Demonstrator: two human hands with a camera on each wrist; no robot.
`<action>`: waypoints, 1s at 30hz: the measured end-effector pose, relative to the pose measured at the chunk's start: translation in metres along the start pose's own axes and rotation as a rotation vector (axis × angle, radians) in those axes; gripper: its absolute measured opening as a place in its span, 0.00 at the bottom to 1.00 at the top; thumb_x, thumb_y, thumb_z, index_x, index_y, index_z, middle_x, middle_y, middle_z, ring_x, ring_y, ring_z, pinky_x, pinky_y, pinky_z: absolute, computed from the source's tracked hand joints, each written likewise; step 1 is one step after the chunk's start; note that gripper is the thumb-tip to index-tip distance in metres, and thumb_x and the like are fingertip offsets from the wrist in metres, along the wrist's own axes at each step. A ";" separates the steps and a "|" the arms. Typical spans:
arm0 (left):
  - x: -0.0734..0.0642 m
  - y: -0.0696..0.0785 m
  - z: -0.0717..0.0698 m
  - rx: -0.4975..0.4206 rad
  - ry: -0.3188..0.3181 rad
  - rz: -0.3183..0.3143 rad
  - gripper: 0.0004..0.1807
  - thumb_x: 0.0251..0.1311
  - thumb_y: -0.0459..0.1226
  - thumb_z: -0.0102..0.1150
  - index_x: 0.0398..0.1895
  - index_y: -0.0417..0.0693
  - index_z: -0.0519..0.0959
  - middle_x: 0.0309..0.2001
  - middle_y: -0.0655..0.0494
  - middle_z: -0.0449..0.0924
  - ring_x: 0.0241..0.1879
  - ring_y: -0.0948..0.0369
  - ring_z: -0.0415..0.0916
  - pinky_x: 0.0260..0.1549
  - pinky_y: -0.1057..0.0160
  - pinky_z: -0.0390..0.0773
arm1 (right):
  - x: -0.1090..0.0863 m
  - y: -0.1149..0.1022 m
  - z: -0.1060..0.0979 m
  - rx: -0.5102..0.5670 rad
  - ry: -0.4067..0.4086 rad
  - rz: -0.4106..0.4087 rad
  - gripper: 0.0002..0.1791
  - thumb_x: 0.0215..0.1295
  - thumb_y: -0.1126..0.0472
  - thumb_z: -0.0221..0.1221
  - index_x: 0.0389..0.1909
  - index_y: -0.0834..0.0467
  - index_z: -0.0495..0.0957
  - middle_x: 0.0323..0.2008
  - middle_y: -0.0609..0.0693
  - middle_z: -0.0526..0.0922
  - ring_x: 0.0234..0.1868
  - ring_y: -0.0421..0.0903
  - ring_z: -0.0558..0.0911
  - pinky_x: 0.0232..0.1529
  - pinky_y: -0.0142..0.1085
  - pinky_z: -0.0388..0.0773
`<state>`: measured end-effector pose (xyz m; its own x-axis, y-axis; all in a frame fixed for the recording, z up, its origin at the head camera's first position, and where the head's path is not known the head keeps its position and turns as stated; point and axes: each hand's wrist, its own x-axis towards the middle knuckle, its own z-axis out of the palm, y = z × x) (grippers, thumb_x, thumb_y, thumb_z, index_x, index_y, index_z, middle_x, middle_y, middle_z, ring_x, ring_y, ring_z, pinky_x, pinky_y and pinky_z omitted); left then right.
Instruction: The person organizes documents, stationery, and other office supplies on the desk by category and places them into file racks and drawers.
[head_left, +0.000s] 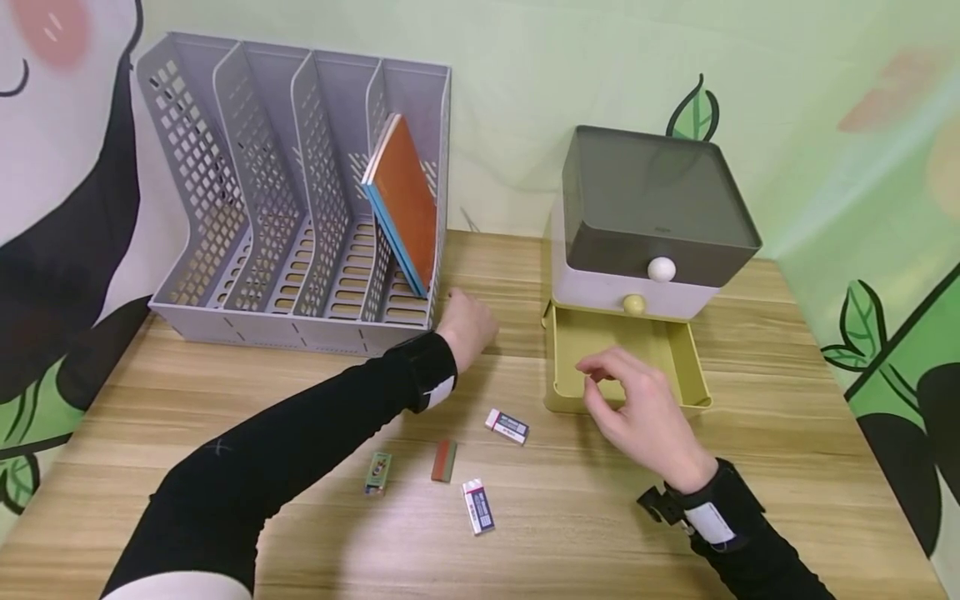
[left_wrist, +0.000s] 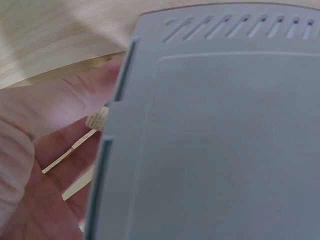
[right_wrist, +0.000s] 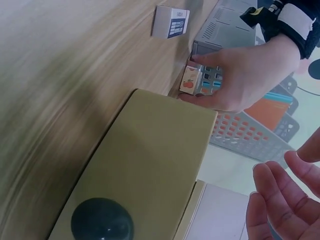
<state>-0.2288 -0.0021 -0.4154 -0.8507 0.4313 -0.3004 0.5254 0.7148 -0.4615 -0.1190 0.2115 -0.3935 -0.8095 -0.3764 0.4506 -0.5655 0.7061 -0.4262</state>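
My left hand (head_left: 468, 325) is close beside the right wall of a grey file organizer (head_left: 330, 333). Between its thumb and fingers it holds a small block with a fruit picture (right_wrist: 189, 80), which the hand hides in the head view. Over the pulled-out yellow drawer (head_left: 558, 358) hangs my right hand (head_left: 645, 412), thumb and forefinger curved towards each other with nothing between them. On the table in front lie two white-and-blue erasers, one nearer the drawer (head_left: 507, 427) and one closer to me (head_left: 478, 507). A red-and-green eraser (head_left: 444, 461) and a small green-wrapped block (head_left: 378, 474) lie left of them.
Orange and blue thin books (head_left: 405, 200) lean in the organizer's rightmost slot. The drawer belongs to a stacked unit with a dark grey top (head_left: 660, 183) and round knobs. A printed curtain (head_left: 510, 108) hangs behind the wooden table (head_left: 600, 533).
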 end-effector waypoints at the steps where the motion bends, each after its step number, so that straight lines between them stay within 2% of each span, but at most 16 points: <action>1: 0.001 0.000 0.001 -0.002 0.006 0.002 0.17 0.69 0.34 0.40 0.42 0.56 0.82 0.42 0.61 0.82 0.43 0.60 0.78 0.49 0.55 0.75 | 0.000 0.001 0.000 0.000 -0.002 0.003 0.08 0.57 0.66 0.55 0.37 0.56 0.78 0.34 0.47 0.82 0.35 0.39 0.79 0.36 0.36 0.79; 7: -0.002 -0.008 0.002 -0.038 0.052 0.029 0.14 0.67 0.34 0.45 0.38 0.55 0.82 0.39 0.60 0.83 0.40 0.61 0.79 0.50 0.56 0.75 | -0.003 0.004 0.000 -0.003 -0.008 0.017 0.08 0.57 0.66 0.55 0.37 0.56 0.79 0.34 0.47 0.82 0.34 0.39 0.80 0.35 0.36 0.79; 10: -0.009 -0.015 0.000 -0.106 0.125 0.044 0.10 0.64 0.34 0.50 0.36 0.54 0.82 0.37 0.58 0.84 0.38 0.59 0.80 0.46 0.56 0.76 | -0.003 0.007 0.001 0.016 0.000 0.024 0.08 0.57 0.66 0.56 0.37 0.56 0.79 0.35 0.48 0.82 0.34 0.39 0.80 0.35 0.36 0.79; 14: -0.024 -0.024 -0.007 -0.280 0.272 0.071 0.04 0.56 0.35 0.60 0.35 0.51 0.81 0.37 0.56 0.83 0.38 0.57 0.80 0.39 0.55 0.78 | -0.004 0.011 0.000 0.083 0.014 0.069 0.09 0.57 0.69 0.57 0.38 0.57 0.79 0.35 0.49 0.83 0.35 0.39 0.80 0.37 0.34 0.78; 17: -0.034 -0.026 -0.012 -0.449 0.380 0.098 0.13 0.51 0.41 0.66 0.40 0.50 0.79 0.39 0.57 0.82 0.39 0.56 0.80 0.38 0.54 0.79 | -0.003 0.013 0.000 0.145 0.023 0.119 0.10 0.56 0.71 0.57 0.38 0.59 0.80 0.36 0.49 0.84 0.35 0.40 0.80 0.39 0.31 0.78; 20: -0.041 -0.022 -0.015 -0.581 0.458 0.132 0.23 0.48 0.48 0.67 0.47 0.50 0.77 0.43 0.58 0.82 0.41 0.57 0.80 0.40 0.56 0.80 | -0.002 0.014 0.001 0.209 0.024 0.168 0.10 0.57 0.72 0.56 0.39 0.59 0.79 0.37 0.50 0.84 0.36 0.40 0.80 0.40 0.29 0.78; 23: -0.045 -0.014 -0.016 -0.688 0.513 0.173 0.29 0.48 0.50 0.67 0.54 0.50 0.75 0.48 0.57 0.81 0.44 0.58 0.80 0.43 0.58 0.80 | 0.001 0.014 0.003 0.283 0.024 0.220 0.10 0.58 0.72 0.56 0.39 0.60 0.78 0.37 0.52 0.83 0.36 0.40 0.80 0.41 0.26 0.78; 26: -0.046 -0.004 -0.015 -0.787 0.568 0.201 0.31 0.49 0.51 0.66 0.56 0.49 0.74 0.50 0.56 0.81 0.47 0.59 0.79 0.47 0.61 0.79 | 0.007 0.014 0.006 0.370 0.016 0.270 0.08 0.60 0.72 0.55 0.39 0.61 0.77 0.37 0.54 0.83 0.36 0.39 0.81 0.40 0.25 0.78; 30: -0.045 0.009 -0.012 -0.897 0.653 0.218 0.30 0.49 0.52 0.65 0.54 0.50 0.75 0.50 0.57 0.80 0.49 0.61 0.78 0.51 0.64 0.76 | 0.015 0.012 0.009 0.503 -0.035 0.322 0.11 0.62 0.71 0.54 0.45 0.64 0.72 0.41 0.60 0.81 0.40 0.47 0.82 0.40 0.26 0.79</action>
<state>-0.1855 -0.0087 -0.3962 -0.7255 0.6125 0.3138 0.6865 0.6125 0.3918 -0.1395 0.2088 -0.3984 -0.9524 -0.2162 0.2151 -0.2897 0.4205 -0.8598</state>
